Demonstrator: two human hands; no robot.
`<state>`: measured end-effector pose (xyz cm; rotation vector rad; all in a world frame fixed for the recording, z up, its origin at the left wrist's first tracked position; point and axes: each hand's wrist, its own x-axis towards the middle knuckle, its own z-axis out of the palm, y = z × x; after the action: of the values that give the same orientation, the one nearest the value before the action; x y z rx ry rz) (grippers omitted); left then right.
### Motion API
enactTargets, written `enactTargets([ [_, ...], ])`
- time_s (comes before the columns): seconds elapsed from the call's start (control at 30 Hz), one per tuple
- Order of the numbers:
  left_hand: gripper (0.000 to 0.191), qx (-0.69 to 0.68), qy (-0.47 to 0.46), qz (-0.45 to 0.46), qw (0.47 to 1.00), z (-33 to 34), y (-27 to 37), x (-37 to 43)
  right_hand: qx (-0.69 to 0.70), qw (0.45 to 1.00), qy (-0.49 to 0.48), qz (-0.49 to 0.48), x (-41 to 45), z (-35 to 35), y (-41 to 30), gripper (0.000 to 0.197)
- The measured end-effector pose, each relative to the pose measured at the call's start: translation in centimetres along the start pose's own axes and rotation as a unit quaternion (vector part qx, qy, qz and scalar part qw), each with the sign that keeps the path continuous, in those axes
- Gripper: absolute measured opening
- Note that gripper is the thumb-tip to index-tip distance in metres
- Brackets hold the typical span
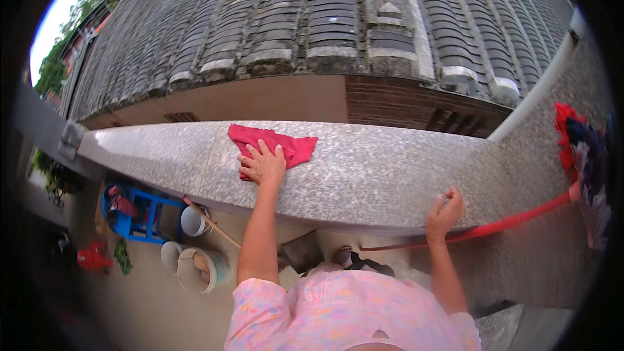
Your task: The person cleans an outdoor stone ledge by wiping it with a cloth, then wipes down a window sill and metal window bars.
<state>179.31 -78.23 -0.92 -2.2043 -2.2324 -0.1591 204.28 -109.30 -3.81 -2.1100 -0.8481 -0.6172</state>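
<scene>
A red cloth [297, 148] lies crumpled on the speckled granite top of a parapet [360, 175]. Flat on that cloth, fingers spread, my left hand [265, 163] presses it against the stone. My right hand [444, 214] is over the near edge of the same slab, its fingers loosely curled and slightly blurred. I see nothing in it, though the inside of the palm is hidden. Just beside my right wrist passes a red pole [512, 214], with a bundle of red and dark cloth strips [582, 161] at its far end.
Beyond the parapet, a tiled roof [331, 19] slopes up, with a drop between. A pale pipe [541, 78] rises at right. Below left are a blue chair [141, 212], a white bucket [195, 222], a larger tub [219, 273], a wooden stick [219, 228] and a red stool [95, 257].
</scene>
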Motion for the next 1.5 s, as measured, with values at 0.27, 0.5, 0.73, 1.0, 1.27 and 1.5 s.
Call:
enactTargets([
  [0.27, 0.059, -0.067, 0.046, 0.383, 0.92, 1.3, 16.1, -11.9, 0.008, 1.0, 0.016, 0.007, 0.0, -0.2, 0.1, 0.031],
  [0.5, 0.053, -0.175, 0.028, 0.581, 0.794, -0.2, 16.7, -22.0, 0.043, 0.997, 0.045, 0.039, 0.3, 0.0, 0.4, 0.032],
  [0.73, 0.054, -0.17, 0.037, 0.512, 0.841, -1.3, 6.3, -17.2, 0.06, 0.996, 0.049, 0.036, 0.3, 0.1, 0.9, 0.031],
  [1.0, 0.033, -0.035, 0.184, 0.222, 0.957, -0.6, -6.7, -6.6, 0.045, 0.997, 0.041, 0.04, 0.1, 0.2, 1.0, 0.033],
  [1.27, 0.032, -0.669, -0.288, -0.073, 0.682, -6.4, -11.6, -3.1, 0.028, 0.998, 0.033, 0.048, -0.4, 0.4, 2.0, 0.032],
  [1.5, 0.048, -0.881, -0.444, -0.081, 0.14, -4.6, -10.7, -5.5, 0.02, 0.998, 0.046, 0.047, -0.2, 0.5, 1.9, 0.03],
])
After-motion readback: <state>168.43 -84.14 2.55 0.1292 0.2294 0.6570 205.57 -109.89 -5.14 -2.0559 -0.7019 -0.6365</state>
